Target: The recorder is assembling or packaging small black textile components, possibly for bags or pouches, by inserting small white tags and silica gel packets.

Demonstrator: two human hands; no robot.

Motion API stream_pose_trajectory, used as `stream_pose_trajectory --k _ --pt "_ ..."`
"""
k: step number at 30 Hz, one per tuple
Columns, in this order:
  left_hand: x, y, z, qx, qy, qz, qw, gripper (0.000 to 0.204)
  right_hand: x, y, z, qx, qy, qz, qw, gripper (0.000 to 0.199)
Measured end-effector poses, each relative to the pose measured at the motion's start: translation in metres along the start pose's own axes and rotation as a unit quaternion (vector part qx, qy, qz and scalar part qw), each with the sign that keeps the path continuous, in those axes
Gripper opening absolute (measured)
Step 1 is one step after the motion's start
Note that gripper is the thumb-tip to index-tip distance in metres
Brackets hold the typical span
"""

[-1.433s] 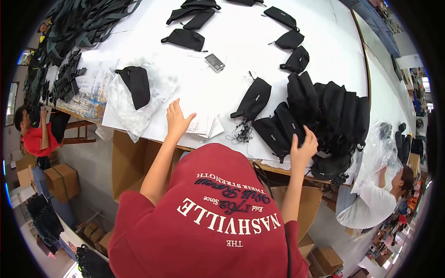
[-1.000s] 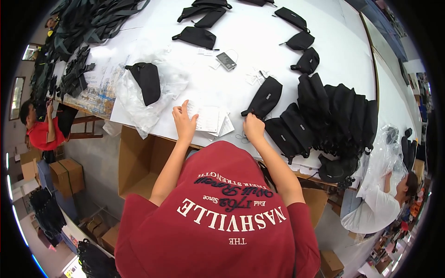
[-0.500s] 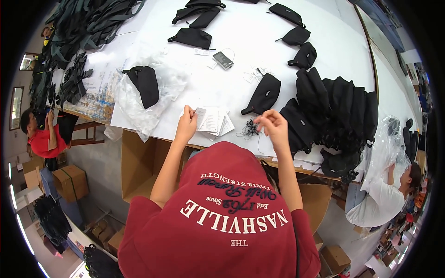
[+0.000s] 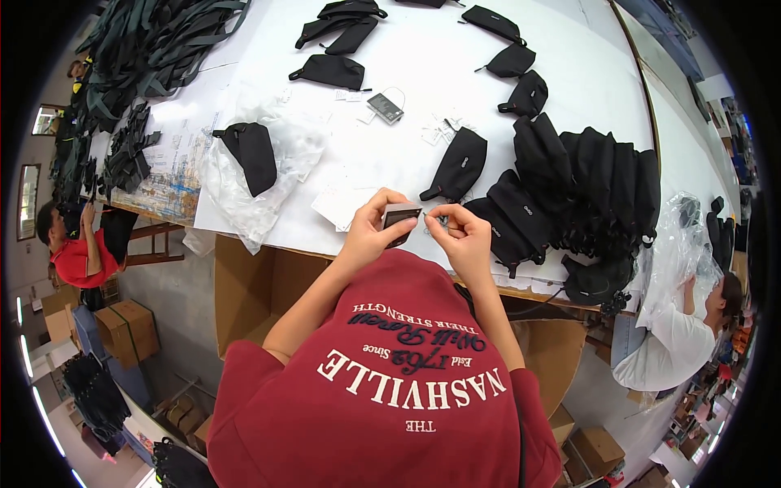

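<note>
Held up at the table's near edge, a small stack of hang tags (image 4: pixel 402 215), dark-faced with a pale part, sits between the thumb and fingers of my left hand (image 4: pixel 370 230). My right hand (image 4: pixel 467 242) is closed in a pinch right beside the tags' corner. A thin dark string seems to be in its fingertips, mostly hidden. White paper cards (image 4: pixel 333 206) lie on the table left of my left hand. Just beyond my right hand rests a black zip pouch (image 4: pixel 460 165) with a small light logo.
A large pile of black pouches (image 4: pixel 606 175) stands at the right. More pouches (image 4: pixel 329 71) lie farther back, near a loose tag (image 4: pixel 386 107). At left, a black pouch (image 4: pixel 254 159) sits on clear plastic (image 4: pixel 236 211). Black straps (image 4: pixel 154 49) heap far left; co-workers sit at both sides.
My left hand has lifted tags off the paper cards and moved right. My right hand has come left from the tangle of black strings, so both hands now meet at the tags.
</note>
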State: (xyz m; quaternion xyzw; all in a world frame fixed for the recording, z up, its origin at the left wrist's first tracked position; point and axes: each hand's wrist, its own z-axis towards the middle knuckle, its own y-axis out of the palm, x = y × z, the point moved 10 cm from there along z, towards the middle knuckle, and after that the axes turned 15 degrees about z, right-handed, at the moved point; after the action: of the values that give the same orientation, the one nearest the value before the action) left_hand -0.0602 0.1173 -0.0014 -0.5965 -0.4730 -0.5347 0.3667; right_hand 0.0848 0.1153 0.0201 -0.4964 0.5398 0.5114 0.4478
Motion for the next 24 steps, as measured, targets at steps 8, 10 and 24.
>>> stream_pose_trajectory --k 8,10,24 --pt "0.013 -0.005 -0.009 0.072 0.024 0.091 0.993 0.011 -0.014 0.003 -0.007 0.006 -0.05 -0.051 0.997 0.01" --pt "0.012 -0.006 -0.01 0.078 0.03 0.115 0.99 0.011 -0.014 0.003 -0.008 0.004 -0.047 -0.035 0.998 0.009" --pt "0.043 0.0 -0.016 0.07 0.143 0.27 0.95 0.01 -0.003 -0.002 -0.01 -0.002 -0.007 0.0 1.0 0.009"
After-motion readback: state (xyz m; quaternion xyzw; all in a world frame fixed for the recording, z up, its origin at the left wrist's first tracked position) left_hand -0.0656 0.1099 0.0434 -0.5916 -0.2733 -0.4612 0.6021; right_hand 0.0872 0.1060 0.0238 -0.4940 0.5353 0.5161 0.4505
